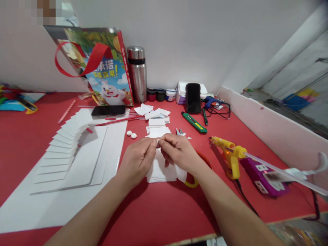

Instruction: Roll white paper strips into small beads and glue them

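My left hand [138, 157] and my right hand [179, 150] meet at the fingertips over the middle of the table. Both are closed in a pinch on a small white piece [158, 141], seemingly paper, mostly covered by the fingers. Beneath them lies a stack of white paper sheets [161, 171], partly hidden by the hands. Farther back are cut white paper pieces [156, 123] in a pile. Two small white round pieces [131, 134] rest just left of it. Scissors with orange and yellow handles [192, 182] lie partly under my right hand and forearm.
On the left, a curved stepped structure of white card [60, 150] stands on a white board [20, 208]. At right are a yellow glue gun [232, 160], purple power strip [266, 176] and green cutter [194, 123]. A steel flask [138, 78] and gift bag [107, 75] stand behind.
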Action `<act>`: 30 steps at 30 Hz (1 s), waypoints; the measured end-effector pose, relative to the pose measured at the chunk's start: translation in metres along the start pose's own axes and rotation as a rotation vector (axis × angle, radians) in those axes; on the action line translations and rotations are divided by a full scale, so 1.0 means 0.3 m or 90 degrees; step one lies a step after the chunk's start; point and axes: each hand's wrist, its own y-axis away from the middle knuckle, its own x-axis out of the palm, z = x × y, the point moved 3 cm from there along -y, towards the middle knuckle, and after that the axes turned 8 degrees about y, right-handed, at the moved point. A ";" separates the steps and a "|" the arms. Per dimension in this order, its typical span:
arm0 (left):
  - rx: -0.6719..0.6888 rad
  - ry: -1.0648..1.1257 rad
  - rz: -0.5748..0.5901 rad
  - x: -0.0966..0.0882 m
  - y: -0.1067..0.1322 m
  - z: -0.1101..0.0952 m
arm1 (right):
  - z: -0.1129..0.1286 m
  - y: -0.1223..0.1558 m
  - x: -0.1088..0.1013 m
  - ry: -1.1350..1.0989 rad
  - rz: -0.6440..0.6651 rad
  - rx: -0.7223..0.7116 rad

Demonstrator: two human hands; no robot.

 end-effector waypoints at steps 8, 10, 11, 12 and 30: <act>0.087 -0.165 0.025 0.005 -0.004 0.023 | -0.014 -0.003 0.010 0.043 -0.002 0.008; 0.132 -0.271 0.013 0.015 0.001 0.033 | -0.020 -0.004 0.020 -0.020 -0.012 0.052; 0.152 -0.319 0.006 0.021 0.004 0.037 | -0.021 -0.003 0.024 -0.047 -0.022 0.072; 0.167 -0.359 -0.002 0.027 0.007 0.041 | -0.022 -0.002 0.027 -0.063 -0.034 0.085; 0.202 -0.444 -0.024 0.070 0.041 0.017 | -0.004 0.009 -0.010 -0.002 0.049 0.046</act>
